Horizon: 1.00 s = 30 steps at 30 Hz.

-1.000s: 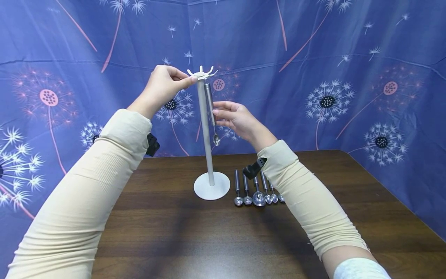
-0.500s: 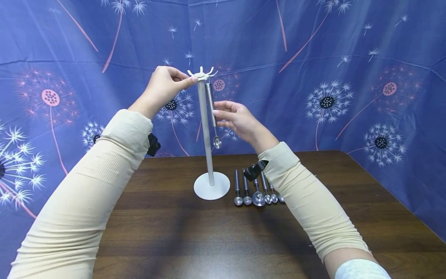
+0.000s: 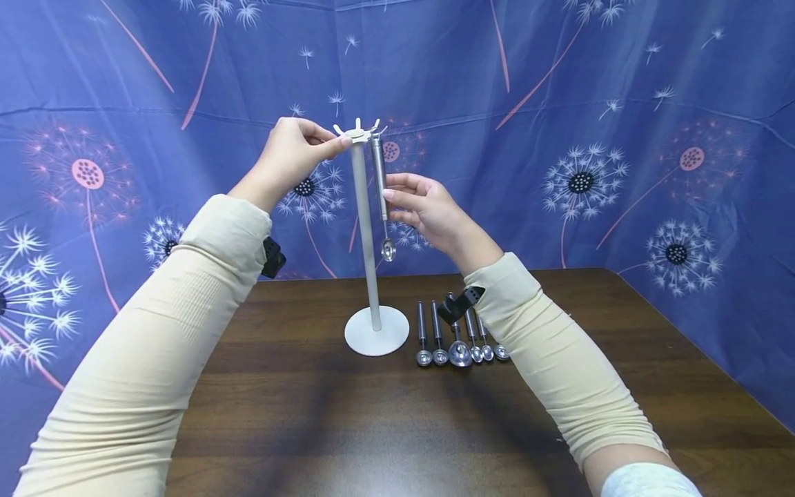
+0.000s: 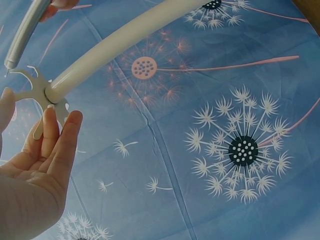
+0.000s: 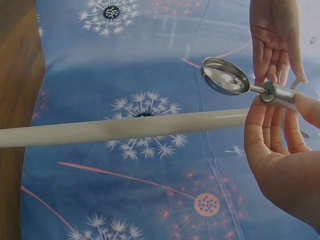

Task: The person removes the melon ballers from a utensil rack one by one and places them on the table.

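My right hand [image 3: 435, 210] grips the lower handle of a steel measuring spoon [image 3: 380, 179], which hangs nearly upright with its bowl down. The spoon's round bowl [image 5: 227, 76] shows clearly in the right wrist view. At its top, the handle end meets a hook of the white stand [image 3: 366, 228]; I cannot tell whether it is on the hook. With thumb and fingers, my left hand [image 3: 295, 155] pinches the hooked crown [image 4: 37, 92] at the stand's head. The stand's round base [image 3: 377, 338] rests on the table.
Several more steel measuring spoons [image 3: 459, 353] lie in a row right of the base, partly behind my right wrist and its black strap camera [image 3: 461, 306]. The brown wooden table [image 3: 298, 407] ends at a blue dandelion-print curtain [image 3: 472, 69].
The right hand and the spoon have shifted slightly right, and the handle's top has risen a little beside the hooks. The left hand has stayed in place on the crown.
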### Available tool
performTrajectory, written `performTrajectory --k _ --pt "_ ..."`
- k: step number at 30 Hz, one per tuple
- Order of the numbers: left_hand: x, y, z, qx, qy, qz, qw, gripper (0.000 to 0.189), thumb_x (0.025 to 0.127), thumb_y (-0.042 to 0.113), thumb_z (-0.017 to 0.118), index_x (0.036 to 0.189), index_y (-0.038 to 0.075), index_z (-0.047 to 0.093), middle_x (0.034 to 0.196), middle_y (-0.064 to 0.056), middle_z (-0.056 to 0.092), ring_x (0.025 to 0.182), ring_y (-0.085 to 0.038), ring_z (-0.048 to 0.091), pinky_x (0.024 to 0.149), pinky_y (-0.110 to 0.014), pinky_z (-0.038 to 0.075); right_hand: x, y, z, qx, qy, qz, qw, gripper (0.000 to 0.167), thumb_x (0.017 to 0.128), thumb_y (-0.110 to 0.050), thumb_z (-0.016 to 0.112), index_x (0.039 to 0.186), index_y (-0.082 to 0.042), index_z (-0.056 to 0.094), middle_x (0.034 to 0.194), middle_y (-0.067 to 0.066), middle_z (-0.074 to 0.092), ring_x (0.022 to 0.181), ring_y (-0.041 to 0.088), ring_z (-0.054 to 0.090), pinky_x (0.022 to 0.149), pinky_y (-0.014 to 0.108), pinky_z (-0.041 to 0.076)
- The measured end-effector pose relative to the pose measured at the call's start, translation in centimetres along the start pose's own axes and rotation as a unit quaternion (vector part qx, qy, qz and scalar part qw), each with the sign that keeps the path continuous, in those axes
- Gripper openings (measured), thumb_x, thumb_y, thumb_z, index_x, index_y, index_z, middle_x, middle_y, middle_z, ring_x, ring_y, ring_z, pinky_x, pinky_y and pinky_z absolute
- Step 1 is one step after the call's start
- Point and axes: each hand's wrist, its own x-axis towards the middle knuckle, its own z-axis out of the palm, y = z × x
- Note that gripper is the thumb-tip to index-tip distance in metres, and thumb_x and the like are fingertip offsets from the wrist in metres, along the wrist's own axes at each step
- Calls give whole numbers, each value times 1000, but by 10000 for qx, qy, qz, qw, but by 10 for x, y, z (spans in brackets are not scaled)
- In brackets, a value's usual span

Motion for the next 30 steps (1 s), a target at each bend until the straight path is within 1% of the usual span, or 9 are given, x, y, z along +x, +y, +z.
performTrajectory --k 6,11,14,19,21,24,27,30 --pt "0 1 2 -41 -50 9 10000 46 89 45 67 114 7 71 79 11 61 89 -10 52 78 -26 43 -7 2 -11 5 170 111 9998 34 96 -3 56 130 1 51 103 1 61 90 12 60 80 23 54" --pt "0 2 1 6 -87 -82 9999 46 89 46 66 115 9 71 80 11 62 93 -11 53 81 -27 44 -9 7 -23 76 349 183 9992 32 96 -4 56 128 0 51 99 0 60 86 12 60 78 23 54" --pt "0 2 0 78 -69 -141 9998 47 88 47 67 116 10 71 81 12 63 96 -12 54 84 -28 45 -9 11 -30 90 466 251 9986 33 97 -4 55 129 0 50 97 0 61 84 12 60 77 23 54" --pt "-1 2 -1 251 0 -183 9995 49 86 51 67 115 12 72 91 8 66 98 -12 55 86 -30 46 -10 16 -42 50 663 402 9970 38 97 -5 56 134 2 48 98 1 61 85 13 60 77 24 54" --pt "-1 3 0 335 46 -186 9993 50 86 53 67 115 13 72 96 6 67 98 -12 55 86 -30 47 -11 19 -46 131 708 481 9962 35 96 -4 57 130 1 50 97 1 60 85 13 60 77 24 54" --pt "-1 2 0 419 110 -163 9989 50 85 54 68 115 14 72 100 4 67 97 -12 54 85 -30 46 -13 24 -52 230 789 608 9948 24 96 -4 57 120 -4 54 96 0 61 85 13 60 77 24 54" --pt "-1 2 0 383 143 -136 9991 51 84 54 68 114 13 72 97 6 67 94 -11 54 83 -29 46 -15 28 -59 283 848 706 9935 15 96 -4 56 111 -8 55 92 -1 62 83 12 60 77 23 54" --pt "-2 1 0 321 220 -108 9992 50 84 53 69 113 12 72 91 8 65 91 -10 53 80 -27 45 -16 33 -67 318 854 738 9931 13 96 -4 56 109 -9 55 90 -2 64 82 12 61 77 24 55"
